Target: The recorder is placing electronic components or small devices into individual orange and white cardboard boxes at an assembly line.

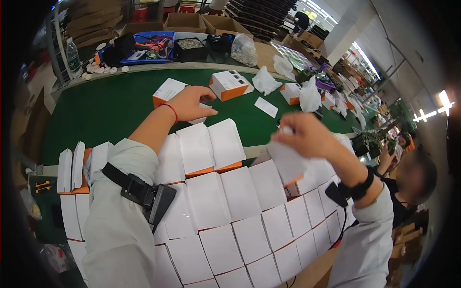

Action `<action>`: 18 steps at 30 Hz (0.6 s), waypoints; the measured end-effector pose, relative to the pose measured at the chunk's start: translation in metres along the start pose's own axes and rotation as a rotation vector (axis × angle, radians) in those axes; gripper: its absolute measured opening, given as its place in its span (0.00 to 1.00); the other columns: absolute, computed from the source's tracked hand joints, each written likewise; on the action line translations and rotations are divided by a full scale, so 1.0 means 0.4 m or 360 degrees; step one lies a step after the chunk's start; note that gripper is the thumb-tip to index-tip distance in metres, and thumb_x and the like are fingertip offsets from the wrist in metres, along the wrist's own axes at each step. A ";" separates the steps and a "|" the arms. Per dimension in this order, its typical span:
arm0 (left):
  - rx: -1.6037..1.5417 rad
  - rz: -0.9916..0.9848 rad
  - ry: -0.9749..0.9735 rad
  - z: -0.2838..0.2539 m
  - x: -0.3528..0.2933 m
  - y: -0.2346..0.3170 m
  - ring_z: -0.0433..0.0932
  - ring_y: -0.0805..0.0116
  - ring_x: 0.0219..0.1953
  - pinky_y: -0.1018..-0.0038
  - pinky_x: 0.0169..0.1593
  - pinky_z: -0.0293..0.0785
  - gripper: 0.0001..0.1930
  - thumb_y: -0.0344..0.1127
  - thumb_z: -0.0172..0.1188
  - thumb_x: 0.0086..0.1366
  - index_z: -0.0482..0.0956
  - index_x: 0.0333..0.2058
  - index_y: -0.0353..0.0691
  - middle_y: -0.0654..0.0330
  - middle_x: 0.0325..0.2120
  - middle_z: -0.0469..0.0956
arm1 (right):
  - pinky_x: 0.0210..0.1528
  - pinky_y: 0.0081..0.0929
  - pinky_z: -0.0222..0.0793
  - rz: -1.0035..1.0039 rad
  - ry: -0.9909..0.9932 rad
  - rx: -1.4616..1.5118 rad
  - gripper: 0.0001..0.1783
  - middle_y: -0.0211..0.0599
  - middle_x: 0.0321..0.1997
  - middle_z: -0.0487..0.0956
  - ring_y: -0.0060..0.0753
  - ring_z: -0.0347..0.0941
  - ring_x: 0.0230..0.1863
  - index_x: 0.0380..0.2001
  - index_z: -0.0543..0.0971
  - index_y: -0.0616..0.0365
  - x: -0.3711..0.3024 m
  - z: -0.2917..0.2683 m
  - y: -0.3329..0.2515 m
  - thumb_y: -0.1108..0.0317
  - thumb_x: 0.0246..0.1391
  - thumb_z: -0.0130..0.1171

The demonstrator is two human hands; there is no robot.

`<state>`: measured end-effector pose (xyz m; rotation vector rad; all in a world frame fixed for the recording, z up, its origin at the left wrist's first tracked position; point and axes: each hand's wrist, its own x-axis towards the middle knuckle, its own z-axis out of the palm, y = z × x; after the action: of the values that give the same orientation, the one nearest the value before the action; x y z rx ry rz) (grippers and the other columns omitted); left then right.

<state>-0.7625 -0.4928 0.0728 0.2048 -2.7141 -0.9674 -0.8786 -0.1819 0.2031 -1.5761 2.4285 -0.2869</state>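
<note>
My left hand [188, 103] reaches over the green belt, thumb and fingers apart. It is beside a white and orange box [165, 92], and part of a small white piece shows under and between its fingers. Slightly blurred, my right hand [307, 134] is closed in a pinch above the rows of boxes. Something pale shows at its fingertips, too unclear to name. Below it, a white box flap [285, 161] stands raised. Rows of white boxes [206, 197] with orange sides lie packed together in front of me, several with flaps lifted.
Another white and orange box [228, 86] stands on the green belt [115, 103], near a white card [266, 107] and crumpled plastic bags [265, 80]. A blue tray [151, 47] of tools sits behind the belt. At the right is another person [408, 182].
</note>
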 end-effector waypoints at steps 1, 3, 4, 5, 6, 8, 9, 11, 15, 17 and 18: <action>-0.0218 0.0020 -0.0005 0.001 0.002 0.008 0.78 0.56 0.56 0.65 0.61 0.73 0.28 0.45 0.75 0.54 0.81 0.51 0.38 0.52 0.52 0.80 | 0.38 0.40 0.69 -0.0101 0.0174 0.0037 0.20 0.52 0.30 0.77 0.49 0.74 0.34 0.32 0.79 0.65 0.049 -0.010 0.009 0.57 0.51 0.70; -0.0650 -0.0006 -0.0065 -0.001 0.003 0.046 0.76 0.58 0.58 0.65 0.63 0.71 0.37 0.43 0.80 0.49 0.77 0.57 0.38 0.55 0.55 0.78 | 0.36 0.39 0.68 -0.0288 0.0343 0.0207 0.16 0.49 0.28 0.76 0.46 0.73 0.32 0.31 0.78 0.63 0.115 -0.050 -0.019 0.62 0.50 0.71; -0.0635 -0.0019 -0.0052 -0.002 -0.005 0.045 0.76 0.58 0.58 0.65 0.63 0.71 0.37 0.43 0.80 0.49 0.77 0.57 0.38 0.55 0.55 0.78 | 0.36 0.39 0.68 -0.0310 0.0345 0.0216 0.16 0.49 0.28 0.76 0.46 0.73 0.32 0.31 0.78 0.63 0.139 -0.050 -0.041 0.62 0.50 0.71; -0.0704 0.0096 -0.0045 0.004 -0.010 0.034 0.75 0.59 0.58 0.66 0.63 0.71 0.41 0.41 0.81 0.47 0.73 0.60 0.39 0.55 0.56 0.76 | 0.36 0.33 0.67 -0.0587 0.0249 0.0182 0.13 0.43 0.28 0.76 0.39 0.72 0.31 0.30 0.77 0.62 0.161 -0.048 -0.062 0.65 0.51 0.70; -0.0774 0.0213 -0.0037 0.011 -0.012 0.018 0.75 0.59 0.59 0.66 0.64 0.71 0.46 0.39 0.82 0.46 0.69 0.64 0.40 0.55 0.57 0.75 | 0.36 0.27 0.67 -0.0863 0.0149 0.0143 0.11 0.38 0.28 0.76 0.32 0.71 0.31 0.29 0.76 0.62 0.178 -0.045 -0.077 0.69 0.53 0.70; -0.0819 0.0342 0.0217 -0.011 -0.022 0.027 0.75 0.59 0.58 0.68 0.62 0.71 0.56 0.38 0.84 0.42 0.61 0.69 0.42 0.55 0.59 0.74 | 0.39 0.28 0.69 -0.0994 0.0086 0.0161 0.11 0.38 0.32 0.79 0.39 0.76 0.36 0.29 0.76 0.61 0.210 -0.032 -0.078 0.72 0.50 0.70; -0.0808 0.0326 0.0027 -0.028 -0.020 0.029 0.73 0.63 0.59 0.67 0.65 0.69 0.57 0.33 0.84 0.42 0.58 0.70 0.42 0.55 0.60 0.72 | 0.38 0.33 0.68 -0.1173 0.0171 -0.0006 0.10 0.39 0.30 0.77 0.43 0.75 0.35 0.30 0.76 0.60 0.212 -0.031 -0.062 0.71 0.49 0.69; -0.0965 -0.0012 -0.0366 -0.023 -0.027 0.043 0.77 0.67 0.55 0.69 0.63 0.71 0.52 0.31 0.83 0.43 0.63 0.68 0.39 0.56 0.55 0.76 | 0.37 0.40 0.70 -0.1368 0.0328 -0.0329 0.09 0.36 0.30 0.77 0.49 0.75 0.34 0.29 0.75 0.57 0.203 -0.026 -0.051 0.73 0.45 0.66; -0.0605 -0.0078 -0.0440 -0.021 -0.005 0.011 0.80 0.62 0.52 0.71 0.58 0.74 0.40 0.39 0.81 0.46 0.76 0.58 0.35 0.54 0.50 0.81 | 0.34 0.39 0.74 -0.1632 0.0453 -0.0615 0.11 0.34 0.30 0.75 0.45 0.77 0.33 0.29 0.74 0.55 0.218 0.038 -0.052 0.77 0.40 0.62; -0.0262 -0.0117 -0.0496 0.007 0.012 -0.007 0.79 0.61 0.54 0.70 0.60 0.73 0.42 0.40 0.82 0.45 0.74 0.59 0.36 0.53 0.52 0.80 | 0.33 0.39 0.74 -0.1527 0.0490 -0.0638 0.11 0.34 0.31 0.75 0.44 0.77 0.33 0.30 0.73 0.55 0.234 0.071 -0.007 0.77 0.41 0.62; 0.0106 -0.0189 -0.0525 0.011 0.017 -0.015 0.79 0.60 0.56 0.68 0.61 0.73 0.44 0.40 0.82 0.44 0.73 0.61 0.36 0.52 0.54 0.79 | 0.33 0.38 0.74 -0.1460 0.0543 -0.0637 0.11 0.34 0.31 0.75 0.44 0.77 0.33 0.31 0.73 0.55 0.248 0.081 0.014 0.76 0.42 0.61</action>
<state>-0.7700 -0.4963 0.0669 0.2398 -3.0677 -1.0231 -0.9130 -0.2717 0.1618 -2.9701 1.8459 -0.2300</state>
